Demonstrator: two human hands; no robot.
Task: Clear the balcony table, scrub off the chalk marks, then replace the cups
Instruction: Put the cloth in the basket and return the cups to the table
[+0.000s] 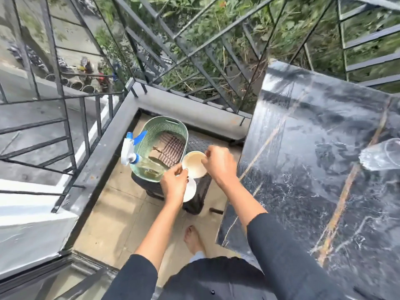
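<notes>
Nearest, the left hand point(173, 183) grips a white cup point(191, 189). Just beyond it the right hand point(219, 162) pinches the rim of a cream cup point(193, 165), mouth up, both over the dark stool point(198, 145) beside the green basket point(149, 139). The marble table point(313, 126) lies to the right, nearer the right hand, and a clear cup point(381, 158) lies tipped over far across it.

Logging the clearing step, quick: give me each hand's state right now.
Left hand: holding the white cup.
Right hand: pinching the rim of the cream cup.
</notes>
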